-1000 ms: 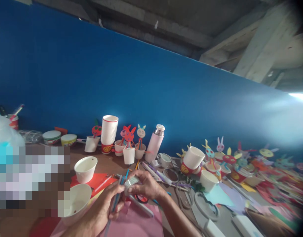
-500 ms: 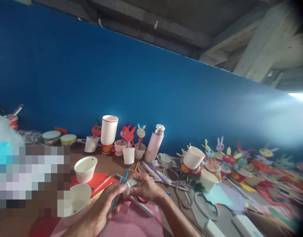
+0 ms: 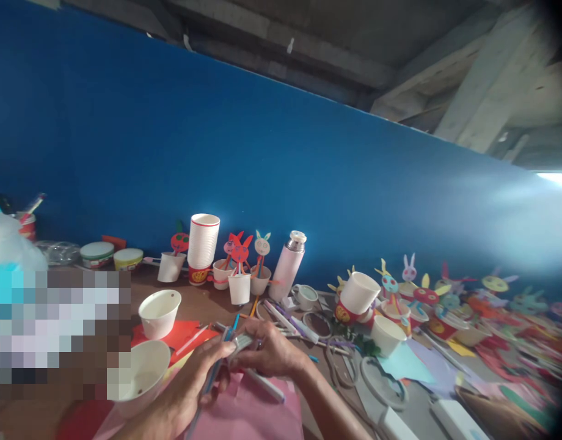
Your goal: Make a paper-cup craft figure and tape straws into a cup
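Observation:
Over the pink paper [image 3: 248,412], my left hand [image 3: 189,373] is closed around a long blue-grey strip [image 3: 212,376] that looks like a straw or folded paper. My right hand [image 3: 269,348] pinches a small translucent object [image 3: 243,344], which looks like a roll of clear tape, against the strip's upper part. The two hands meet there, and the fingers hide part of both things. A white marker-like stick [image 3: 265,386] lies on the pink paper just below my right hand. Left of my left hand stand two white paper cups [image 3: 158,313] with small holes in their sides.
At the back are a tall cup stack [image 3: 204,241], a pink thermos [image 3: 288,266] and cups holding paper rabbit figures [image 3: 239,287]. More paper figures [image 3: 425,296] crowd the right side. Tape rings [image 3: 384,382], pens and coloured paper lie right of my hands. Part of the left is pixelated.
My right hand's fingers have shifted slightly around the translucent object, which has tilted a little. My left hand keeps its grip on the strip. The other things stay where they were.

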Demonstrator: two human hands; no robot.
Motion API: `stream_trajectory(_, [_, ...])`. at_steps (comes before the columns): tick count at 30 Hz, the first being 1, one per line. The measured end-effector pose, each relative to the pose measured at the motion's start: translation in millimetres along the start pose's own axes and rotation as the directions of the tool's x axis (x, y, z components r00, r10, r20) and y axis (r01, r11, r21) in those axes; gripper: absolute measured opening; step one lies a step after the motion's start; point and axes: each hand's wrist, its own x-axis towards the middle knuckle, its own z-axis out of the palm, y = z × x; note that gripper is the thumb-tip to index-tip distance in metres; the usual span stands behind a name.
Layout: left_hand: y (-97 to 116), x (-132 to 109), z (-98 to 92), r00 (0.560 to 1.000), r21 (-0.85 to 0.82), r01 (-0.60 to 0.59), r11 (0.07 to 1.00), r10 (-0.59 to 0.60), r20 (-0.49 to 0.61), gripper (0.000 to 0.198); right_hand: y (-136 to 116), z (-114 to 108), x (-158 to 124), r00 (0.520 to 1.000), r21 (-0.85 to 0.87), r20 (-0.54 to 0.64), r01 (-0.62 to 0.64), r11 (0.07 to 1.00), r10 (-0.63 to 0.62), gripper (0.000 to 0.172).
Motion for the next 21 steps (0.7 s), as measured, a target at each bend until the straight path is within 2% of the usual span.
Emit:
stream_trajectory(3, [-1.0, 0.6, -0.8, 1.000, -0.016, 0.003, 1.000, -0.004, -0.024, 0.019, -3.1, 0.6, -0.1, 1.000, 0.015, 0.008, -0.009, 1.000, 0.009, 0.027])
stream_trajectory(7, [0.3, -0.7, -1.0, 1.000, -0.025, -0.004, 1.000, 0.004, 0.006, 0.014, 3.0, 1.2, -0.6, 0.995, 0.113, -0.031, -0.095, 0.989, 0.099, 0.033])
stream_trajectory(9, [2.5, -1.9, -0.2, 1.000, -0.024, -0.003, 1.000, 0.004, 0.017, 0.015, 4.0, 1.8, -0.8, 0.991, 0.099, -0.054, -0.113, 0.989, 0.118, 0.035])
stream_trajectory(14, [6.0, -2.6, 0.9, 1.000, -0.010, 0.014, 1.000, -0.014, -0.001, 0.024, 0.7, 3.0, -1.4, 0.996, 0.036, -0.033, -0.077, 0.996, 0.078, 0.032])
stream_trajectory(21, [2.0, -1.3, -1.8, 0.999, -0.051, -0.008, 0.999, 0.010, 0.046, 0.014, 20.9, -3.4, 0.7, 0.998, 0.244, -0.042, -0.032, 0.969, 0.044, 0.042])
